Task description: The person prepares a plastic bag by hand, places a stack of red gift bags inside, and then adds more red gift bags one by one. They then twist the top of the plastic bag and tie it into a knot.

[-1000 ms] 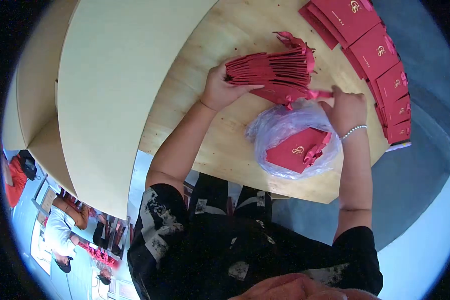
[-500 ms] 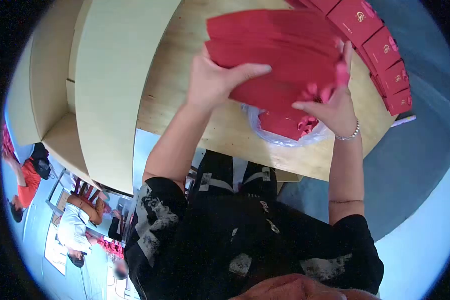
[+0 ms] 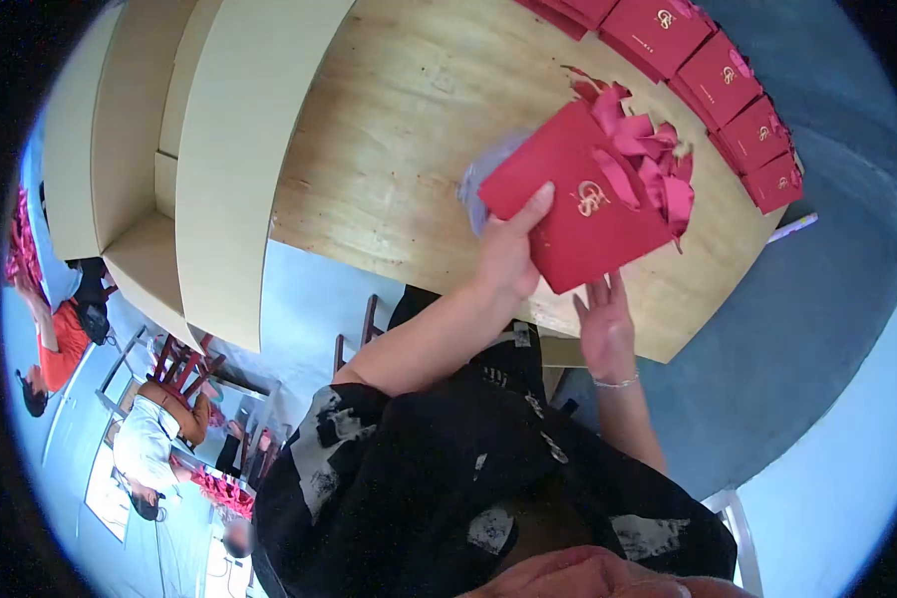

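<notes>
A stack of red gift bags (image 3: 578,204) is held above the wooden table (image 3: 399,120), the left hand (image 3: 508,261) pinching its edge. The right hand (image 3: 606,324) is spread beneath, perhaps touching. Steadying the stack looks to need that palm's support.

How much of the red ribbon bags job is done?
Done: a row of red bags lies along the table edge. In hand: the left hand grips a ribboned stack, the right hand open beneath it. Left: that stack is not laid out, and the plastic wrap lies loose.
</notes>
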Demonstrator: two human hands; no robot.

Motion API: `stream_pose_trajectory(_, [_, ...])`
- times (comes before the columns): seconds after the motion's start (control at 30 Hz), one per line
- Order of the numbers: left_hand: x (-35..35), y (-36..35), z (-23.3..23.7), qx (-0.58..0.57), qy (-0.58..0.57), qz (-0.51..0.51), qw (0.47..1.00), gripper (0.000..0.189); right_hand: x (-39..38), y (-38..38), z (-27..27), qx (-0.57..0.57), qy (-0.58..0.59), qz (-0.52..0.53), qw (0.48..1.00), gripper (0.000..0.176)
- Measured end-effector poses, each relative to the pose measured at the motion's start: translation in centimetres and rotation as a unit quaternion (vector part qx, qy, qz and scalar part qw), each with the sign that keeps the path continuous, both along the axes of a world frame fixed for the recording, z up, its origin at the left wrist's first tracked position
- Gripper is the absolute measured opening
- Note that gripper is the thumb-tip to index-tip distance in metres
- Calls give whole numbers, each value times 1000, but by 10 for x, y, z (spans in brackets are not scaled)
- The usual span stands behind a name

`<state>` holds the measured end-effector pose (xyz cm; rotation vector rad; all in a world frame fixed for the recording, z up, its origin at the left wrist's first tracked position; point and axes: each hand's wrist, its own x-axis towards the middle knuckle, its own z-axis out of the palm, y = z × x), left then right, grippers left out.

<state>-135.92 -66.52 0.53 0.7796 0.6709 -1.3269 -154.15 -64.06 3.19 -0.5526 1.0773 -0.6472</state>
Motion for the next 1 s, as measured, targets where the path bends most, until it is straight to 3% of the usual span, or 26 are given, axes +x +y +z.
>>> stream_pose_trajectory(0.03, [-14,2,5,12,-4,-13,1000,47,8,2,2,-42,-59,0,997,78])
stream_pose_trajectory(0.13, [-54,18,13,28,-9,-53,998,49,15,-23,13,43,-15,-190,981,58])
stream_pose_trajectory(0.27, [-67,36,6,27,10,-62,998,50,-2,-40,8,3,75,-132,988,45])
stream_pose_trajectory(0.33, [-64,51,2,-89,46,-145,984,50,-19,-46,6,-13,95,-120,988,45])
stream_pose_trajectory(0.37, [-51,62,-4,-120,-14,-323,939,55,-31,-52,5,-32,112,-109,987,45])
stream_pose_trajectory(0.4, [-44,74,-24,-121,-12,-321,939,55,-43,-60,5,-30,118,-98,988,46])
stream_pose_trajectory(0.47, [-34,90,-73,-184,-105,-421,882,47,-61,-84,11,-60,93,-26,994,58])
stream_pose_trajectory(0.53, [-3,77,-96,-185,-101,-294,932,38,-67,-109,17,-56,49,123,990,66])
stream_pose_trajectory(0.6, [19,67,-101,-97,-142,-250,953,35,-36,-132,17,-77,-14,269,960,71])
stream_pose_trajectory(0.63, [37,56,-85,-63,-104,-257,959,35,-15,-141,15,-89,-29,334,938,73])
stream_pose_trajectory(0.67, [40,68,-118,-205,16,-179,962,36,24,-148,21,-92,-46,397,912,72])
stream_pose_trajectory(0.73, [38,83,-151,-338,134,-91,927,36,60,-173,-15,-214,20,653,726,72])
stream_pose_trajectory(0.8, [40,78,-143,-265,103,-96,954,40,92,-177,-52,-164,-33,666,726,59])
stream_pose_trajectory(0.87, [42,67,-130,-188,72,-102,974,45,107,-189,-88,-96,23,725,681,58])
stream_pose_trajectory(0.9, [45,60,-122,-148,58,-104,982,47,110,-190,-108,-69,27,725,684,53])
stream_pose_trajectory(0.97, [52,43,-106,-169,92,-99,976,57,106,-193,-138,-87,62,733,672,54])
stream_pose_trajectory(1.0, [53,40,-97,-111,34,-129,985,60,108,-192,-145,-108,99,738,659,56])
